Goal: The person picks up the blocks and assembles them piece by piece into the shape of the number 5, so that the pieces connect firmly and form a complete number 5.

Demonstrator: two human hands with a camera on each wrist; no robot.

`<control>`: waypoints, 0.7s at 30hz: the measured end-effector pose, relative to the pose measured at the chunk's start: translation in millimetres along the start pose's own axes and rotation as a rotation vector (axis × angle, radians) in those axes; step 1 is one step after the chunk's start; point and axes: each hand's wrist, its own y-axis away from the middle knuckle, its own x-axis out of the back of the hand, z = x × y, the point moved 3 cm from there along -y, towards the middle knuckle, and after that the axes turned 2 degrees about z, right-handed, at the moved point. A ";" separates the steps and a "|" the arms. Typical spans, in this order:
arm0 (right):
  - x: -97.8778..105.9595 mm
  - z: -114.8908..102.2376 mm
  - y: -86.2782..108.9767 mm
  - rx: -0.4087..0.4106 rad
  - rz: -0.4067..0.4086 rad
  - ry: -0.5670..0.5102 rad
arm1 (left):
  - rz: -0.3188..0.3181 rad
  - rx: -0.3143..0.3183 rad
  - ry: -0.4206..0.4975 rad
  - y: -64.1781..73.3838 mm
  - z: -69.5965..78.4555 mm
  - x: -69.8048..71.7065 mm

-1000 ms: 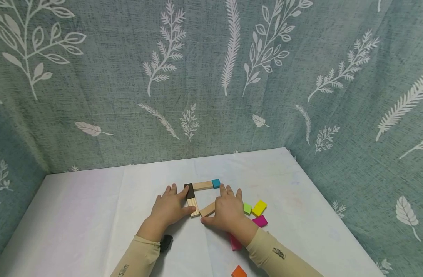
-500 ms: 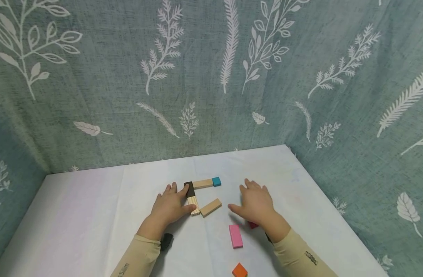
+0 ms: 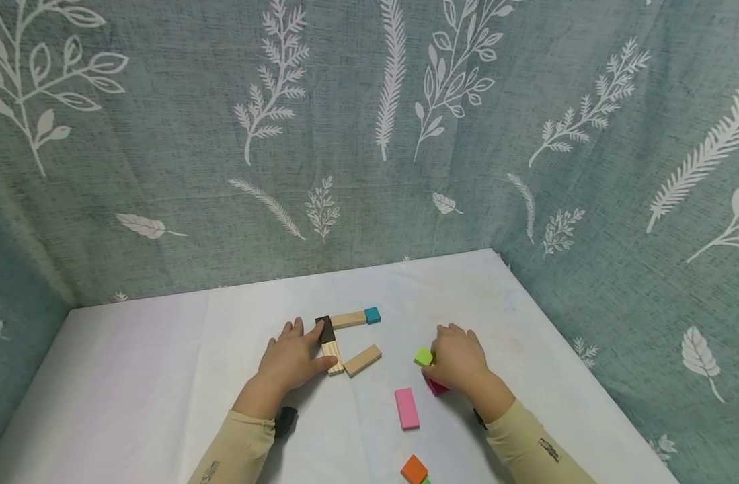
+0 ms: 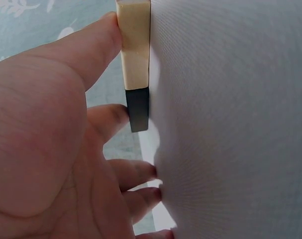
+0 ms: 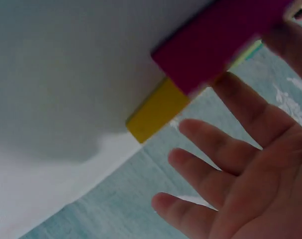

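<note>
Tabletop [image 3: 345, 430] separates spread left hand [image 3: 286, 363], touching black block [image 3: 328, 332], from spread right hand [image 3: 462, 358], touching edge of magenta block [image 5: 220, 47]

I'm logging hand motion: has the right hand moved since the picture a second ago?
Yes: in the head view, the right hand has shifted rightward, farther from the blue block, which stayed in place.

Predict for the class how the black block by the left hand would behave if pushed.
The black block would probably slide rather than roll, since its visible faces look flat. Its straight edges suggest stiffness. Pushed toward the striped wooden piece meeting its end, it would likely shove that along.
</note>
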 end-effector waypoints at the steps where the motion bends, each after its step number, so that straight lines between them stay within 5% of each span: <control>1: -1.0 -1.6 -0.9 -0.004 0.015 0.003 | -0.001 -0.001 0.003 -0.2 -0.1 0.0; 6: -6.0 -10.6 -4.2 -0.005 0.044 0.012 | -0.007 0.000 0.004 -0.6 0.1 0.2; 16: -2.3 -19.2 -10.8 0.047 -0.074 0.034 | 0.004 0.006 0.010 1.1 -1.2 0.9; 21: -0.5 -26.1 -16.3 0.063 -0.010 0.020 | 0.004 0.000 0.007 0.7 -1.3 1.1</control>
